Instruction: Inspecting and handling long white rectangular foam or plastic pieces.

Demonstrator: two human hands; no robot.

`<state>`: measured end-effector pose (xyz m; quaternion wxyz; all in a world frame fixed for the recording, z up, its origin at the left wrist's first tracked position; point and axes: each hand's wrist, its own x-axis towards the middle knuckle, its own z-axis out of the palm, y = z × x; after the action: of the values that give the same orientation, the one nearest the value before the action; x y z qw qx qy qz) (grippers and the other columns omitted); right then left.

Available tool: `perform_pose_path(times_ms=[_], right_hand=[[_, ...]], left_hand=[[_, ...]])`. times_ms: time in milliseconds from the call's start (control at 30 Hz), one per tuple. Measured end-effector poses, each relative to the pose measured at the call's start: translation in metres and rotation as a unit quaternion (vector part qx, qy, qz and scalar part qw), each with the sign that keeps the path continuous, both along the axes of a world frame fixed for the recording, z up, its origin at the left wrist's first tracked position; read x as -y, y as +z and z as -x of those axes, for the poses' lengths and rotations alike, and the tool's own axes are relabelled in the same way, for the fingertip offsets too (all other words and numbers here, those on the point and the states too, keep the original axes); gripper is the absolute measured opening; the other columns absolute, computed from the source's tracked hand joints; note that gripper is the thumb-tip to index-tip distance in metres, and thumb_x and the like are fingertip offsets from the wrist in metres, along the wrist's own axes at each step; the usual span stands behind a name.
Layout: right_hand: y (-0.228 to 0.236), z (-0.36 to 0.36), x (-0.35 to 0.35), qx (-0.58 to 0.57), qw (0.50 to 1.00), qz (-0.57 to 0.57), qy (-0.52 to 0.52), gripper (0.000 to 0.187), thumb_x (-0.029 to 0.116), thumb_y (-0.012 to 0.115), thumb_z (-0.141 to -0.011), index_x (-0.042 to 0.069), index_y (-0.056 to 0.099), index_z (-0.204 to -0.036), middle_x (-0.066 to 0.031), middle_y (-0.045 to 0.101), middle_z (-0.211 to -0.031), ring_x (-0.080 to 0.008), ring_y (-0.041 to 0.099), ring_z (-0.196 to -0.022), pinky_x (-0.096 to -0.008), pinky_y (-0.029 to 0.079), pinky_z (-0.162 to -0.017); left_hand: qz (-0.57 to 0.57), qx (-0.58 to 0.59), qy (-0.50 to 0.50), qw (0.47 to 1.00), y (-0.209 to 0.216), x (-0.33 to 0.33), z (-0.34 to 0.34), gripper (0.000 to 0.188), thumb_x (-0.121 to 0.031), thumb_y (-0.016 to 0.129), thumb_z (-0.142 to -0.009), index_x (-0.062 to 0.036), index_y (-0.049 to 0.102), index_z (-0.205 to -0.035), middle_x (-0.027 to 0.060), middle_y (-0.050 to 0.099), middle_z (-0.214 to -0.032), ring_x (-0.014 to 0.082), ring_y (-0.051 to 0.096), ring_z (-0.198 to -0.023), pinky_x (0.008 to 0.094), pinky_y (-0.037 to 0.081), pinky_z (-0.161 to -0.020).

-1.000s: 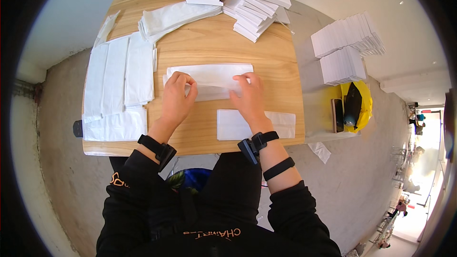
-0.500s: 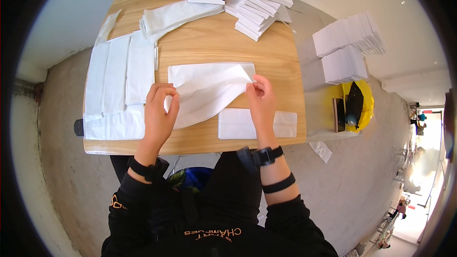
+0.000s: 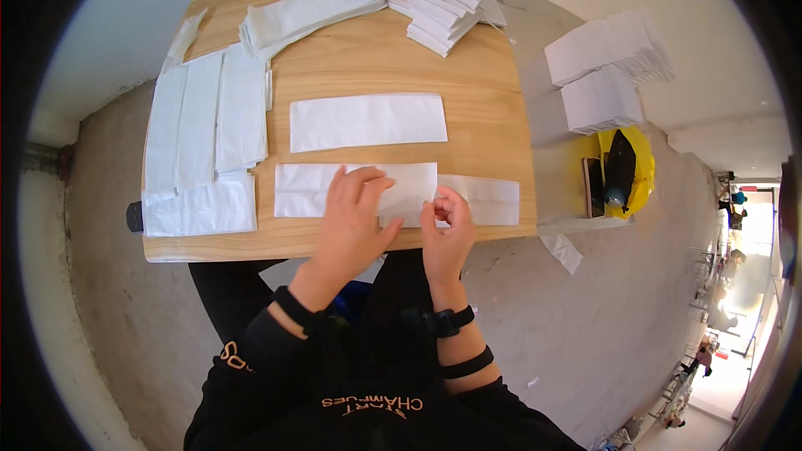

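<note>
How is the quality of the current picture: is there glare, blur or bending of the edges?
In the head view, strong glare at the bright opening on the far right; in the head view, the edges of the table bow and the picture's corners go black; in the head view, the left hand over the white sheet looks slightly blurred.

Orange printed lettering (image 3: pixel 372 405) is running in two lines across the chest of a black, long-sleeved fabric sweatshirt (image 3: pixel 284 418), facing upside down from where I'm standing; a bolder orange print (image 3: pixel 236 357) is showing along its left sleeve (image 3: pixel 219 382).
</note>
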<state>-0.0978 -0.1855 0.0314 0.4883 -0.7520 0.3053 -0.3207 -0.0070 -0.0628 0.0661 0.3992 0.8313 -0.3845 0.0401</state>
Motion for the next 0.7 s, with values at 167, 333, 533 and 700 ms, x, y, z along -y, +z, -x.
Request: perform_pose_path(times_ms=[167,333,533,700], right_hand=[[0.003,0.004,-0.003,0.016,0.999,0.033,0.021,0.029,0.002,0.067,-0.083,0.002,0.06,-0.111,-0.007,0.064,-0.082,-0.0151,0.061,-0.071,-0.0272,0.05,-0.066],[-0.003,0.016,0.012,-0.051,0.997,0.051,-0.039,0.024,0.002,0.066,-0.084,0.005,0.062,-0.107,-0.0064,0.063,-0.084,-0.0157,0.061,-0.069,-0.0276,0.048,-0.062],[-0.015,0.023,0.023,-0.058,0.995,0.053,-0.057,0.014,0.004,0.067,-0.084,0.005,0.066,-0.097,-0.0065,0.064,-0.085,-0.0153,0.062,-0.069,-0.028,0.047,-0.06],[-0.018,0.033,0.027,-0.081,0.992,0.057,-0.072,0.011,0.006,0.07,-0.082,0.006,0.066,-0.092,-0.0057,0.061,-0.083,-0.0155,0.06,-0.067,-0.0287,0.047,-0.061]], left_hand=[[0.003,0.028,-0.029,0.999,-0.018,0.028,-0.008,0.037,-0.007,0.072,-0.073,-0.0055,0.057,-0.106,0.0119,0.057,-0.106,0.0326,0.054,-0.105,0.0515,0.038,-0.102],[0.1,-0.152,0.125,0.975,-0.016,0.006,-0.015,0.016,-0.008,0.064,-0.085,-0.0014,0.057,-0.099,0.0105,0.058,-0.089,0.0263,0.059,-0.09,0.0383,0.046,-0.087],[0.273,-0.434,0.222,0.829,-0.036,-0.066,-0.011,0.021,-0.014,0.048,-0.101,0.0004,0.049,-0.116,0.0043,0.057,-0.108,0.0105,0.054,-0.101,0.0292,0.046,-0.085],[0.311,-0.443,0.241,0.806,-0.059,-0.071,-0.007,0.021,-0.014,0.047,-0.101,-0.0014,0.049,-0.118,0.0044,0.056,-0.112,0.0098,0.052,-0.103,0.0267,0.044,-0.089]])
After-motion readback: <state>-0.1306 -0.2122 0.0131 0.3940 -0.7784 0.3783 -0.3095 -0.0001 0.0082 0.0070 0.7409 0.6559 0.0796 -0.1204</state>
